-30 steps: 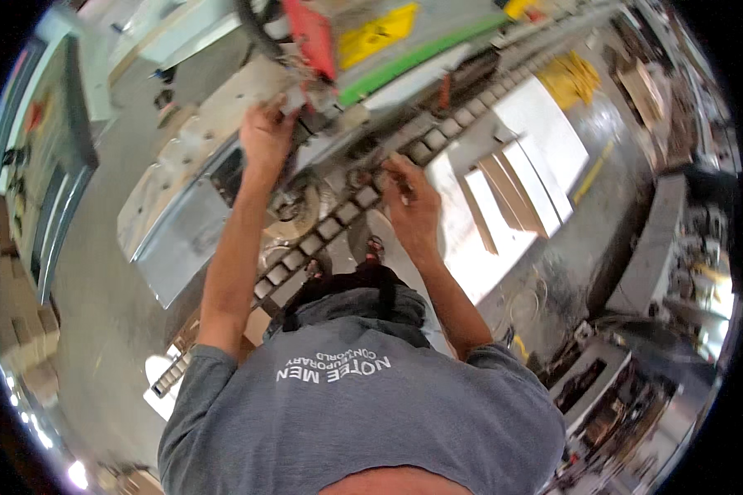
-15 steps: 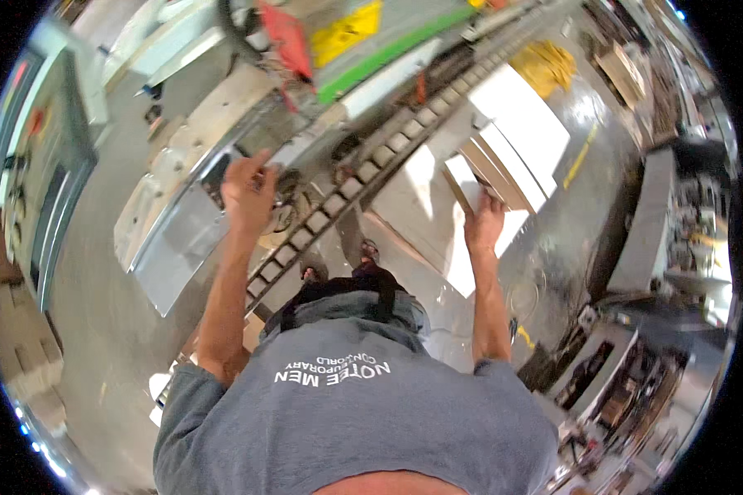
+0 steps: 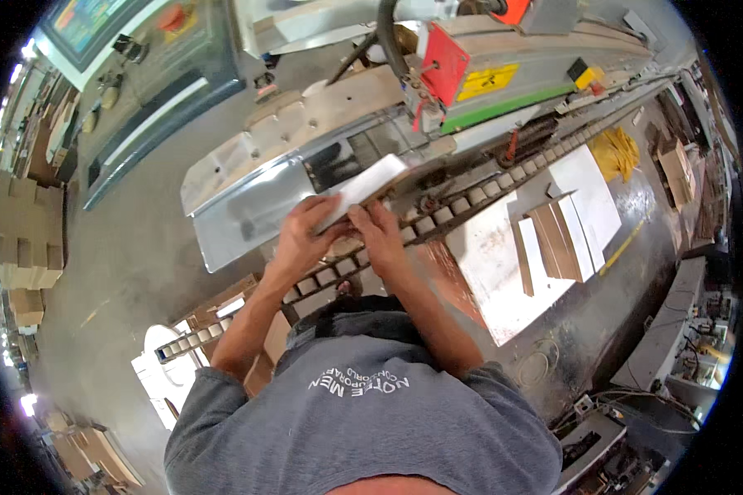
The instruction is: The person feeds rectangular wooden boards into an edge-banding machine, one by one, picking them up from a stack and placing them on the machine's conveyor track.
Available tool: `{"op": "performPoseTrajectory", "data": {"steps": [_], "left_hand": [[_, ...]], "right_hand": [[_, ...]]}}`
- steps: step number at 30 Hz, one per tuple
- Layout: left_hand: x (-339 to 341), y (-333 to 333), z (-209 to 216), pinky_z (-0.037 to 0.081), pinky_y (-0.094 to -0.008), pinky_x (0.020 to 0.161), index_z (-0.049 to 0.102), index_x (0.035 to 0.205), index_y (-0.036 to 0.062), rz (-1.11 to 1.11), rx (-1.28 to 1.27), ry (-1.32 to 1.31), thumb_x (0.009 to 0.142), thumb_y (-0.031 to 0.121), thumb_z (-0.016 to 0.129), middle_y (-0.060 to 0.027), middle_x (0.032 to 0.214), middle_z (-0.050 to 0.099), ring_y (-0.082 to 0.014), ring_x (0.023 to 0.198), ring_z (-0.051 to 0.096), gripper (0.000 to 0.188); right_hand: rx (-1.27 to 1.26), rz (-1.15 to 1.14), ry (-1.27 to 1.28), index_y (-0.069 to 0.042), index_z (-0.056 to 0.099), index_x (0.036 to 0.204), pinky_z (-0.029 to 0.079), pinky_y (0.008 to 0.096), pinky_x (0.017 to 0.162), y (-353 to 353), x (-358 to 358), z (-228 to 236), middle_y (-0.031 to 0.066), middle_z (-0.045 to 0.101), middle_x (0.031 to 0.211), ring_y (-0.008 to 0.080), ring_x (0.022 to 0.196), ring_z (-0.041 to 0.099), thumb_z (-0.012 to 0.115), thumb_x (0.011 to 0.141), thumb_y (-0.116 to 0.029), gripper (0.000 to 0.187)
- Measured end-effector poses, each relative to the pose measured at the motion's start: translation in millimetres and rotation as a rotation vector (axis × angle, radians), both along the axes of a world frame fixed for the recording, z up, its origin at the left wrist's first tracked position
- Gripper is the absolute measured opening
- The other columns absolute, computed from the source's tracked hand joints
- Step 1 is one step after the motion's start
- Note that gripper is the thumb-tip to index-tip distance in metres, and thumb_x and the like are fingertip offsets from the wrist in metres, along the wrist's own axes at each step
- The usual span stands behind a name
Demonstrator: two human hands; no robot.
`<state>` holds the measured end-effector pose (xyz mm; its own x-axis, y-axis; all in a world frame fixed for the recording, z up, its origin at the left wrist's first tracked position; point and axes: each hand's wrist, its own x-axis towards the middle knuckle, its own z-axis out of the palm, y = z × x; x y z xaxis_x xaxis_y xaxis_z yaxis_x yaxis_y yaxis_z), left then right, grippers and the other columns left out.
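Observation:
A narrow white board [image 3: 373, 181] is held tilted in front of me, over the metal machine's edge. My left hand [image 3: 305, 235] is closed on its lower left end. Lower down along the same board, my right hand [image 3: 377, 235] grips it from the right, its fingertips close to the left ones. Both hands are just above the rail of pale rollers [image 3: 470, 198]. Beyond the board lies a shiny sheet-metal plate [image 3: 243, 216] on the machine. The board's underside is partly hidden by my fingers.
To the right, several white-faced boards with brown edges [image 3: 553, 239] stand on a white panel [image 3: 504, 309]. The machine has a red guard [image 3: 444, 64] and a green strip [image 3: 504, 114]. A yellow cloth [image 3: 615, 155] lies beyond the boards; stacked cartons [image 3: 29, 231] are far left.
My right hand has come left from the stack of boards and now holds a white board. My left hand has closed on it too. The view has turned toward the left.

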<state>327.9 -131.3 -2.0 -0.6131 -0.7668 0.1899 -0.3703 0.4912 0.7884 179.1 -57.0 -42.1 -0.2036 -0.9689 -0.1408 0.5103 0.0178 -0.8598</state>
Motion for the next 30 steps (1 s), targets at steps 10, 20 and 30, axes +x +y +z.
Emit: {"op": "performPoseTrajectory", "data": {"steps": [10, 20, 30], "left_hand": [[102, -83, -41, 0.048, -0.0475, 0.087, 0.074, 0.107, 0.0083, 0.281, -0.711, -0.146, 0.058, 0.014, 0.088, -0.0125, 0.112, 0.065, -0.0329, 0.096, 0.061, 0.051], [140, -80, -60, 0.050, -0.0424, 0.074, 0.076, 0.102, 0.0068, 0.486, -0.489, -0.043, 0.065, 0.009, 0.087, -0.0099, 0.084, 0.065, -0.0306, 0.082, 0.061, 0.039], [132, -92, -58, 0.050, -0.0396, 0.064, 0.076, 0.103, 0.0050, 0.455, -0.413, -0.034, 0.068, 0.005, 0.085, -0.0123, 0.081, 0.063, -0.0297, 0.071, 0.060, 0.036]], "right_hand": [[0.031, 0.150, -0.122, 0.012, 0.036, 0.141, 0.058, 0.0370, 0.089, -80, 86, -26, 0.0170, 0.058, 0.124, 0.0221, 0.105, 0.063, 0.062, 0.099, -0.019, 0.059], [0.065, 0.115, 0.065, 0.013, 0.041, 0.133, 0.058, 0.0378, 0.092, -107, 102, -23, 0.0224, 0.055, 0.128, 0.0264, 0.111, 0.062, 0.061, 0.099, -0.015, 0.048], [0.042, 0.104, 0.058, -0.002, 0.044, 0.090, 0.060, 0.0345, 0.085, -110, 99, -20, 0.0108, 0.059, 0.105, 0.0162, 0.094, 0.063, 0.062, 0.097, -0.012, 0.022]]}}
